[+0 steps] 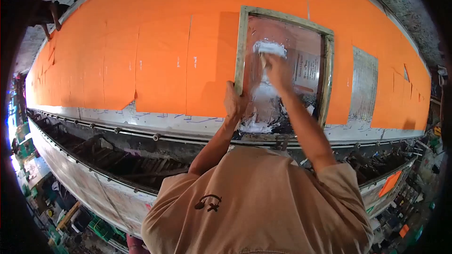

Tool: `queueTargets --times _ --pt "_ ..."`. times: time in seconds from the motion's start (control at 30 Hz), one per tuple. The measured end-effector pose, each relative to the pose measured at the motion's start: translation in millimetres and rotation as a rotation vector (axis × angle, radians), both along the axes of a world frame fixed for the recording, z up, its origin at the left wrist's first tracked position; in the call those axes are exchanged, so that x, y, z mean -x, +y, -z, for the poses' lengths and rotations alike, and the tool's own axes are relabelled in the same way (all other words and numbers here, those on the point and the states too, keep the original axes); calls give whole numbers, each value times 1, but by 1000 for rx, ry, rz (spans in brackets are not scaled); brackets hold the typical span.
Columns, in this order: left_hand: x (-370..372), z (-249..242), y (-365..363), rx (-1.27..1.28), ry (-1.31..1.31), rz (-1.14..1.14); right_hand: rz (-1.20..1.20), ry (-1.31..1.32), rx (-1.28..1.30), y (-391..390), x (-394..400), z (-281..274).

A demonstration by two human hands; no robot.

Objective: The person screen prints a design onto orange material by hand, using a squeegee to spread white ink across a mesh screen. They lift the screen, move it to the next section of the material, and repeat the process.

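A wooden-framed printing screen point(328, 82) lies on the orange sheets point(160, 42) in front of me. My left hand point(233, 102) is closed around the lower part of the frame's left rail. Over the mesh, my right hand point(278, 69) grips a small squeegee point(262, 61), mostly covered by my fingers and slightly blurred. White ink point(270, 48) is spread on the mesh just beyond that hand. More white and dark smears lie along the screen's near end. Printed lettering point(307, 68) shows through the mesh on the right.
Orange sheets cover the long table, with a bare silvery patch point(363, 84) right of the screen. A metal rail point(155, 137) with knobs runs along the near edge. Below it is a trough point(117, 160) holding wooden pieces. Part of another person point(52, 16) shows at far left.
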State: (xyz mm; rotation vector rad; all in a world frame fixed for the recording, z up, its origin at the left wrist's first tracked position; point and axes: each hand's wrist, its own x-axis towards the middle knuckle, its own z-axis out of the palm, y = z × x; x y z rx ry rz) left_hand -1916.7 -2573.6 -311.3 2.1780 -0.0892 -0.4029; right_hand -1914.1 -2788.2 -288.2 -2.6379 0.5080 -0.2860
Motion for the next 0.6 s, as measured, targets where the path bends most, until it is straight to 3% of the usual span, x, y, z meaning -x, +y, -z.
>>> queueTargets --times 0.03,0.1,0.17,0.23,0.3,0.33,0.37,0.43,0.47,0.6 --pt "-3 0 -2 4 -20 0 24 15 15 21 28 1" --pt "-6 -1 -5 64 -129 -22 -182 -38 127 36 87 -11" --pt "-9 -12 -7 45 -138 4 -181 -13 -105 27 135 -38" --pt "-9 -7 -6 3 -119 61 17 -196 -5 -15 181 -34" --pt "-2 0 -20 71 -171 54 594 -127 -469 -57 227 -55" --pt "4 0 -34 134 -222 35 598 -139 -468 -116 285 17" --pt "20 -28 -64 225 -120 -1 727 -267 -667 -165 334 88" --pt "30 55 -118 225 -96 -34 933 -210 -864 -219 347 41" --pt "45 82 -145 229 -72 -79 947 -255 -812 -250 357 39" --pt "112 32 -227 91 30 -35 939 -227 -780 -337 387 18"
